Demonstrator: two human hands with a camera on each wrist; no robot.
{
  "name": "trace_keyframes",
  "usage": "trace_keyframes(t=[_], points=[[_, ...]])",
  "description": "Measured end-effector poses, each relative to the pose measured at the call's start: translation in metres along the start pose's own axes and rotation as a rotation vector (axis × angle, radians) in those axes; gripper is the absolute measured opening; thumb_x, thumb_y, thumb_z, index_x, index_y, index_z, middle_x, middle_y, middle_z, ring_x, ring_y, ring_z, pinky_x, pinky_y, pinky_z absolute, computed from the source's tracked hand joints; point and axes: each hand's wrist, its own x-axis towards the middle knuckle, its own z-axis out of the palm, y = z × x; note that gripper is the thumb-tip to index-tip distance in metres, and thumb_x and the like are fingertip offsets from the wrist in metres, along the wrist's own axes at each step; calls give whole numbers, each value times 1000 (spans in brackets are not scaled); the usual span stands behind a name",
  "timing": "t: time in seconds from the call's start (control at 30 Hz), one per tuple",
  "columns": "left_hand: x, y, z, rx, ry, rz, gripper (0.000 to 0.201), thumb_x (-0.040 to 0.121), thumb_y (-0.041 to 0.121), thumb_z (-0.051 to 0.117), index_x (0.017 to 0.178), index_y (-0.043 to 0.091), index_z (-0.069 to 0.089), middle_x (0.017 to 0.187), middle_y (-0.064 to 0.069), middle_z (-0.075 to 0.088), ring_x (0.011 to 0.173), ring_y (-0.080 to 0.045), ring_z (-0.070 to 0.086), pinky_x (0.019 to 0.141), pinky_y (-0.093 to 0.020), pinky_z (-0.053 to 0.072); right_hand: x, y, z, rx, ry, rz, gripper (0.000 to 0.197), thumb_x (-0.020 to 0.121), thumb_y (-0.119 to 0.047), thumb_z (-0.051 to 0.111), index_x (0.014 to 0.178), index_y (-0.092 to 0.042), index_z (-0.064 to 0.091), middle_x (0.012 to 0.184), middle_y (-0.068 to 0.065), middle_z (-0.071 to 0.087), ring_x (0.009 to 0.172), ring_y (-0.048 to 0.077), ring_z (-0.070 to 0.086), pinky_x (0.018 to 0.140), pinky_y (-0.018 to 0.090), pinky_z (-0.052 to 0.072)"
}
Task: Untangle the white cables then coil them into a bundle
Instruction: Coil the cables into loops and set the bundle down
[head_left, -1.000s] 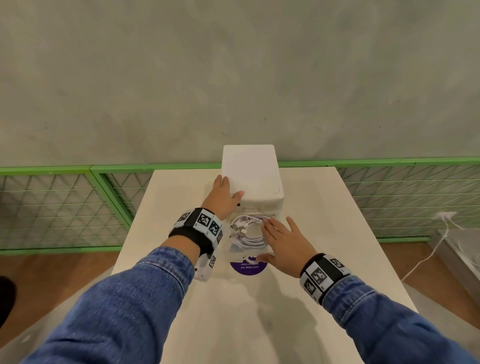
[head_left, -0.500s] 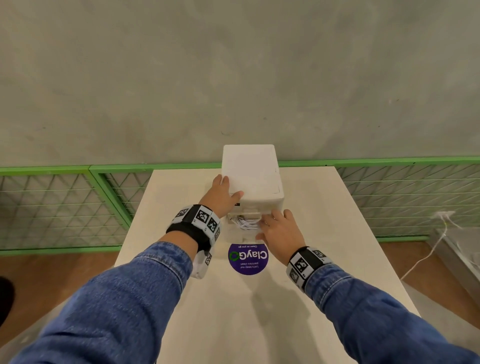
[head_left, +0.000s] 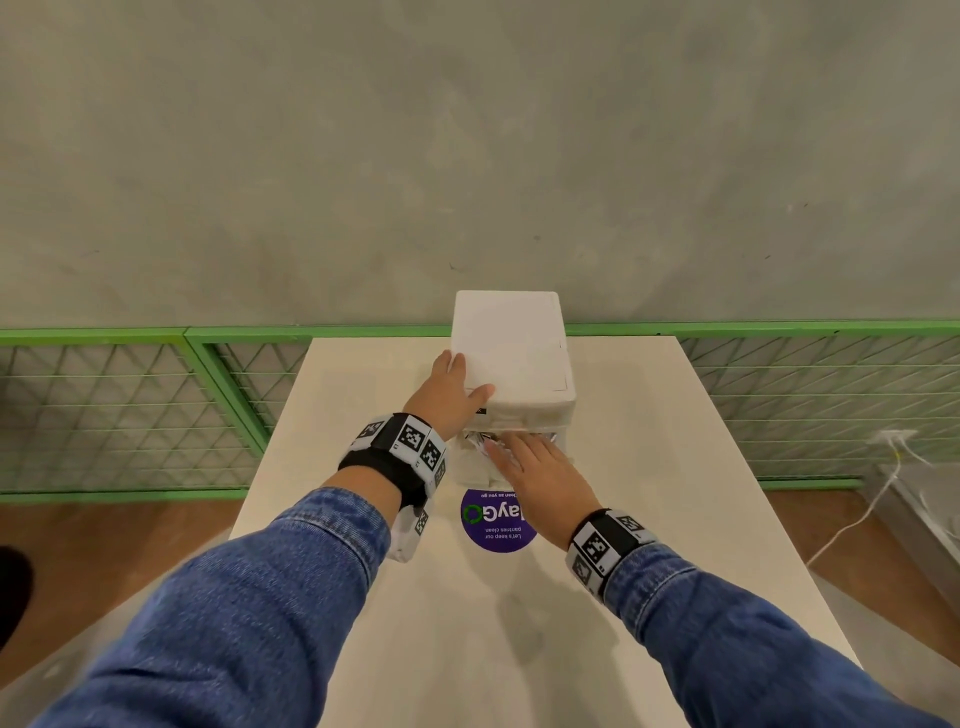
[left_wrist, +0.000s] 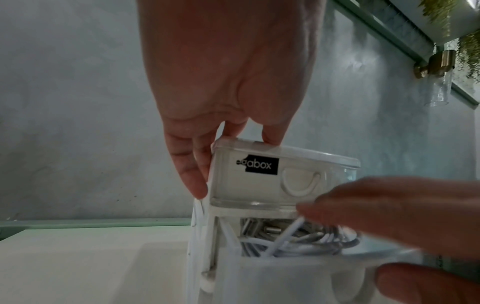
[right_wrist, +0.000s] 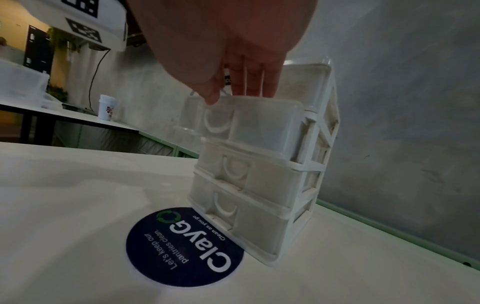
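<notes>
A white stacked drawer unit (head_left: 511, 353) stands at the far edge of the table. Its second drawer (right_wrist: 265, 121) is pulled out a little, and the coiled white cables (left_wrist: 298, 242) lie inside it, partly visible from the head view (head_left: 479, 444). My left hand (head_left: 452, 400) grips the unit's top left corner, thumb on the lid and fingers down the side. My right hand (head_left: 540, 467) reaches over the drawer's front rim with straight fingers (left_wrist: 389, 205) lying on the cables, its thumb against the drawer front.
A round purple sticker (head_left: 498, 525) lies on the table (head_left: 675, 467) just in front of the unit. A green mesh fence (head_left: 130, 405) and a grey wall run behind. Another white cable (head_left: 857, 519) trails on the floor at the right.
The drawer, pulled far out a second ago with the coil exposed, has been pushed most of the way in. My right hand's fingers went from the drawer front to flat over the cables.
</notes>
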Motion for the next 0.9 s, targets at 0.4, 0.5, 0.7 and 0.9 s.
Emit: trace_keyframes(t=[0.4, 0.5, 0.7, 0.9], points=[[-1, 0, 0, 5, -7, 0, 70, 100, 42, 37, 152, 6, 6, 161, -11, -4, 147, -25, 13, 114, -33, 19, 25, -14, -8, -64, -90, 9, 55, 59, -8, 76, 112, 1, 62, 98, 11, 64, 88, 28, 61, 85, 39, 51], [-1, 2, 0, 13, -5, 1, 70, 100, 41, 37, 151, 6, 6, 161, -11, -4, 146, -25, 15, 114, -33, 20, 28, -15, -10, -147, -104, 42, 43, 63, -12, 73, 105, -4, 67, 91, 7, 64, 81, 25, 60, 79, 35, 52], [-1, 1, -1, 23, -4, -6, 70, 99, 41, 38, 151, 6, 7, 160, -11, -2, 146, -26, 16, 113, -33, 21, 41, -15, -14, -142, -141, 127, 35, 96, -17, 41, 127, -6, 52, 116, 12, 56, 107, 31, 51, 98, 38, 36], [-1, 1, 1, 18, 6, 6, 69, 100, 41, 37, 151, 7, 7, 160, -11, -2, 145, -25, 19, 112, -33, 23, 36, -5, -14, -200, -91, 92, 28, 47, -21, 88, 71, -17, 74, 63, -1, 60, 57, 19, 58, 59, 28, 49]])
